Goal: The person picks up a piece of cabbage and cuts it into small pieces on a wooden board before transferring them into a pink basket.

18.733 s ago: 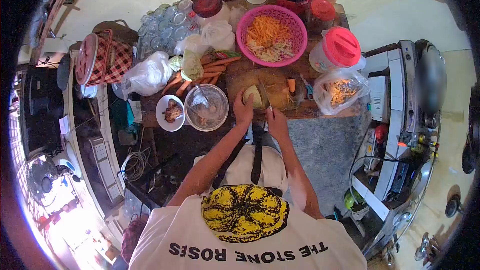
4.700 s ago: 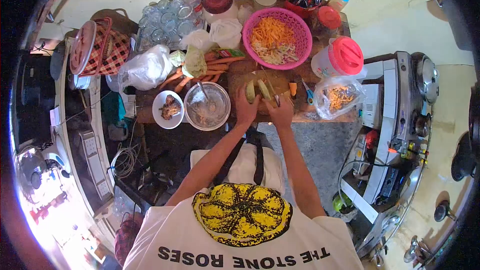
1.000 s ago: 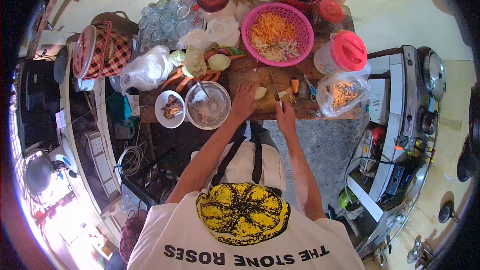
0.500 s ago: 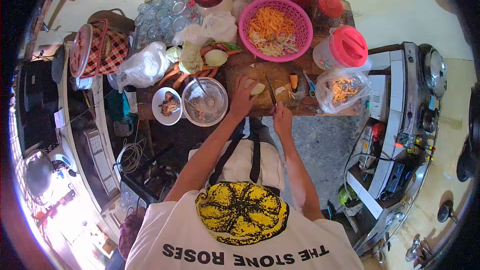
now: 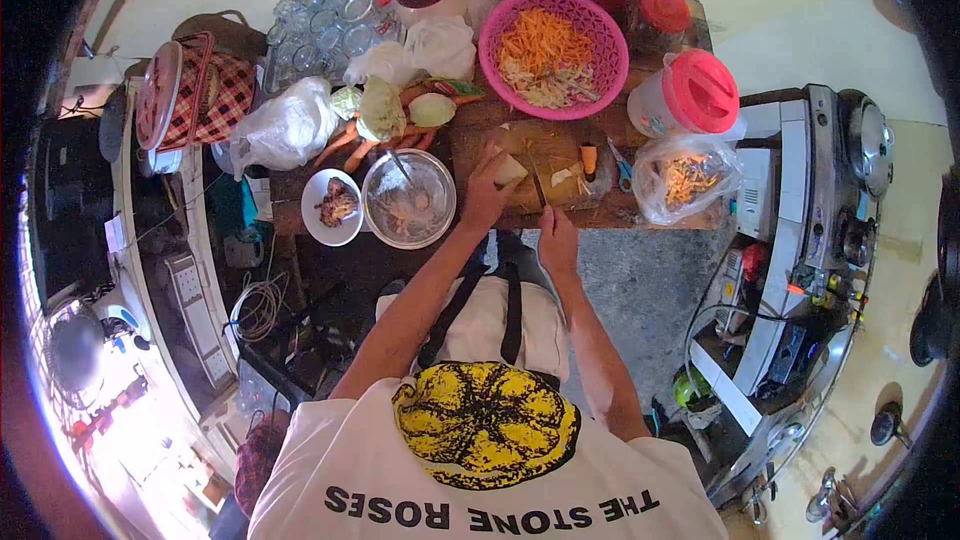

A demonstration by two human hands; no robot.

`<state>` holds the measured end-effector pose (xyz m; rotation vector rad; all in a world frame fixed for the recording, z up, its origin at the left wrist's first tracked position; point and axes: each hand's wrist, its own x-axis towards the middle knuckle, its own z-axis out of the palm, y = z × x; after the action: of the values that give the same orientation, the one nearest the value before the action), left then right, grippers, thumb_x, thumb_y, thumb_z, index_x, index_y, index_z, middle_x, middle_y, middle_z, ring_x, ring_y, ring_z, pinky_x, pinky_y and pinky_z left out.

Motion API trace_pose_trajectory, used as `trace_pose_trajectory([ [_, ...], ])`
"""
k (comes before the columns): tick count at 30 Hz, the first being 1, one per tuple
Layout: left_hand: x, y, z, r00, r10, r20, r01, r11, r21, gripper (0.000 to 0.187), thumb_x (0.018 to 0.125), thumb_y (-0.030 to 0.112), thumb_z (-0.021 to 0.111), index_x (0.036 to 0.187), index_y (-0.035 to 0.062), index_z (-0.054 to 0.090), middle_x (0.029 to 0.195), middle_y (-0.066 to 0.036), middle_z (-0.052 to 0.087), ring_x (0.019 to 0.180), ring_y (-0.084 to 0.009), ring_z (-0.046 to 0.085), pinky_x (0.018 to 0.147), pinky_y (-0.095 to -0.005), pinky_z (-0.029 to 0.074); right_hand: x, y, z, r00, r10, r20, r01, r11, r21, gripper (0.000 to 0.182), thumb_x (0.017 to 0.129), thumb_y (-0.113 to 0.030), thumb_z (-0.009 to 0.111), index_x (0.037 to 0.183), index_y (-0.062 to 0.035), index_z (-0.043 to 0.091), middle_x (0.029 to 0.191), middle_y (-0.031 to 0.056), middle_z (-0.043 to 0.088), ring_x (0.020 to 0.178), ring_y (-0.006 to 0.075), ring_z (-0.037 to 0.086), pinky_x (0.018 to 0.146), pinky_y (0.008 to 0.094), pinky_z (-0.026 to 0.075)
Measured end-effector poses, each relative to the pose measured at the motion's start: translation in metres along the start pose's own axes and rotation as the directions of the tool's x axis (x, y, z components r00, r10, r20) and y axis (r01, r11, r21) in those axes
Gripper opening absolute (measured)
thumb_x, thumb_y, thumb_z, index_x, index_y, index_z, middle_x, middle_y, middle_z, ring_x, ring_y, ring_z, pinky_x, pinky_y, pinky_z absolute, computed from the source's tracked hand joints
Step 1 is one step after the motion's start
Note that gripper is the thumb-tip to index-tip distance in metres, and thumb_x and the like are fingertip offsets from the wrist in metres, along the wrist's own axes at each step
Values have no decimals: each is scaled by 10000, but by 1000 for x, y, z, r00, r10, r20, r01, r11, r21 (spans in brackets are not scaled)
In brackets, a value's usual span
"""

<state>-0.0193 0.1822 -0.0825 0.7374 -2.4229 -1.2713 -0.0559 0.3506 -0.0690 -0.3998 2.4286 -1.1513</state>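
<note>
On the wooden cutting board (image 5: 470,155), my left hand (image 5: 488,188) is closed on a pale cabbage piece (image 5: 510,170). My right hand (image 5: 557,236) grips the handle of a knife (image 5: 538,178), its blade pointing away from me just right of the cabbage. Small pale scraps (image 5: 566,180) and a carrot stub (image 5: 589,158) lie right of the blade, with blue-handled scissors (image 5: 624,172) beyond them. Above the board sits a pink basket (image 5: 621,62) with shredded carrot and cabbage.
Left of the board are a clear bowl (image 5: 449,202), a white bowl of dark food (image 5: 313,222), carrots (image 5: 362,154) and cabbage pieces (image 5: 381,115). To the right stand a bag of shredded carrot (image 5: 688,180) and a red-lidded pitcher (image 5: 660,105). Glasses (image 5: 320,35) fill the back left.
My left hand has lifted and turned the cabbage piece, which shows a different side. My right hand and the knife have shifted slightly left.
</note>
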Motion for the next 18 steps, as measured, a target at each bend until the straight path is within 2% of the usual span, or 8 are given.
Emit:
trace_pose_trajectory([
  [2,0,-1,-1,1000,11,7,-11,1000,-15,600,696,102,781,1226,-42,541,1446,-260,342,1336,-362,365,1086,-407,345,-3,-5,-2,1000,-19,2,19,1000,12,371,986,-300,410,922,22,583,798,267,612,758,483,576,637,537,431],
  [5,1,-12,3,999,-16,32,18,998,-62,659,670,108,801,1249,-38,523,1442,-269,344,1340,-369,356,1087,-407,343,-6,-8,-3,999,33,43,-30,998,-62,366,987,-299,408,942,18,584,826,271,615,782,484,576,658,541,433],
  [8,0,-7,-3,999,53,1,-53,998,-43,735,642,100,815,1288,-24,488,1455,-261,326,1330,-375,369,1081,-407,354,-9,-1,5,997,-28,-70,26,999,-22,391,994,-300,404,862,39,549,761,249,578,726,453,542,625,499,397],
  [11,1,9,-9,997,4,-80,-4,1000,1,808,620,97,827,1326,-12,448,1471,-242,304,1326,-375,372,1074,-407,366,-8,2,6,997,70,-26,-71,997,-21,390,997,-294,400,853,39,544,768,259,575,736,460,542,628,505,394],
  [14,1,6,-9,999,-7,-42,6,1000,-6,851,602,90,834,1346,1,429,1489,-214,281,1328,-375,367,1083,-409,354,-8,4,6,998,51,-30,-52,998,-42,388,996,-288,399,851,43,542,779,260,582,748,459,551,633,505,397],
  [17,3,8,-9,999,-42,-29,42,999,10,809,604,92,829,1321,0,466,1471,-204,327,1332,-371,363,1099,-409,331,-7,12,12,998,38,-47,-42,996,-74,389,995,-287,404,845,45,541,784,257,589,752,457,556,637,499,406],
  [18,2,3,-7,999,-12,-41,13,999,29,782,607,92,826,1304,-3,484,1457,-202,350,1328,-368,370,1101,-411,327,-7,8,9,998,56,-24,-58,995,-86,396,993,-297,401,858,46,545,798,276,591,767,473,557,654,515,413],
])
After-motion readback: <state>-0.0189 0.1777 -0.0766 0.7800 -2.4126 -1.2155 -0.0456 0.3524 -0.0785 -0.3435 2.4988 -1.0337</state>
